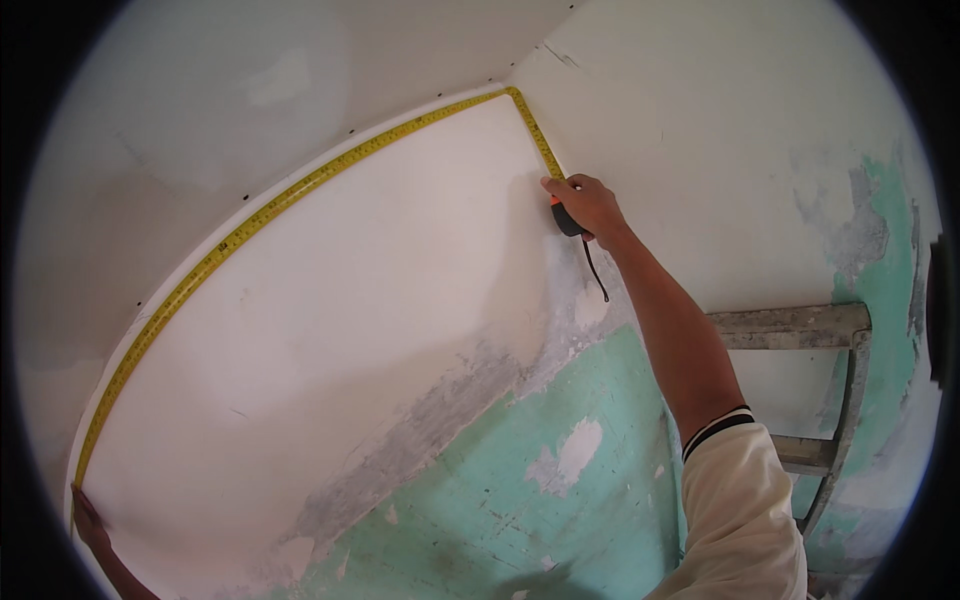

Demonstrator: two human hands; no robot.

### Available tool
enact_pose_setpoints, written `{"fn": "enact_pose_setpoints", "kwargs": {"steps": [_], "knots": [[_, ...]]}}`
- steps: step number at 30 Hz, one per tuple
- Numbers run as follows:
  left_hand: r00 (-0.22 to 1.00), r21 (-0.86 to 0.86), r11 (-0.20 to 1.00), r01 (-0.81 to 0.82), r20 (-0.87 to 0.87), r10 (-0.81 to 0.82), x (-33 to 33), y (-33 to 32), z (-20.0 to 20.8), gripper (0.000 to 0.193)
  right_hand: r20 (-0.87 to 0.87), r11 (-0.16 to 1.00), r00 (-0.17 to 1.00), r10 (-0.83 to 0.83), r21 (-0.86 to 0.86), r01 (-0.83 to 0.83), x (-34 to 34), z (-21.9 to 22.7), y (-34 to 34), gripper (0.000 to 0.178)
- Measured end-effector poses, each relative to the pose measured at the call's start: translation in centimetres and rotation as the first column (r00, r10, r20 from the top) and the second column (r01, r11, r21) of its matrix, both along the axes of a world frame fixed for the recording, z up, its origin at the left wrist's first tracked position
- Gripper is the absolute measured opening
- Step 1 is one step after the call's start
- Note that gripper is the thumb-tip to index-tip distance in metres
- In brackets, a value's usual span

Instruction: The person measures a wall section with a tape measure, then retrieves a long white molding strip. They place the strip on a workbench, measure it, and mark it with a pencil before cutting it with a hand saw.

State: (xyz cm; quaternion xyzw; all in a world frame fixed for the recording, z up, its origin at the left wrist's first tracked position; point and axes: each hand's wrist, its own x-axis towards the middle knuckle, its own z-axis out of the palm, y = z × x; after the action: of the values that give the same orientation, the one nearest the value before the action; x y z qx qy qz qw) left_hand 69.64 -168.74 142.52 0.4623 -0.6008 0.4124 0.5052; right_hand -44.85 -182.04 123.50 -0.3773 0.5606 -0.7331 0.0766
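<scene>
A yellow tape measure blade (300, 185) runs in a long line along the top of the wall, just under the ceiling. It bends at the corner and drops to my right hand (592, 208). My right hand is closed around the black and orange tape measure case (568, 218), with a dark wrist strap (596, 270) hanging below it. At the far lower left, my left hand (90, 518) pinches the other end of the blade against the wall. Its fingertips are small and partly hidden there.
The wall (400, 260) is white above, with grey patches and peeling green paint (480, 490) below. Dark screw heads dot the ceiling (200, 110) edge. A worn wooden ladder or frame (795, 328) stands at the right, beyond my right arm.
</scene>
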Motion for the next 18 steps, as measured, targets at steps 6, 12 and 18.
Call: {"fn": "enact_pose_setpoints", "kwargs": {"steps": [6,12,18], "knots": [[0.977,-0.007,0.978,0.208,-0.040,-0.208,-0.13,-0.53,-0.74,0.056,-0.004,1.000,1.000,0.008,-0.004,-0.008,0.57,-0.19,-0.74,0.056],[0.961,0.054,0.965,0.258,-0.119,-0.250,0.40,-0.60,-0.27,0.056,-0.021,1.000,1.000,-0.009,-0.016,0.009,0.46,0.19,-0.89,0.060],[0.982,0.033,0.981,0.190,-0.010,-0.190,0.81,-0.69,-0.72,0.056,-0.013,1.000,1.000,-0.021,0.012,0.021,0.74,0.55,-0.84,0.054]]}}
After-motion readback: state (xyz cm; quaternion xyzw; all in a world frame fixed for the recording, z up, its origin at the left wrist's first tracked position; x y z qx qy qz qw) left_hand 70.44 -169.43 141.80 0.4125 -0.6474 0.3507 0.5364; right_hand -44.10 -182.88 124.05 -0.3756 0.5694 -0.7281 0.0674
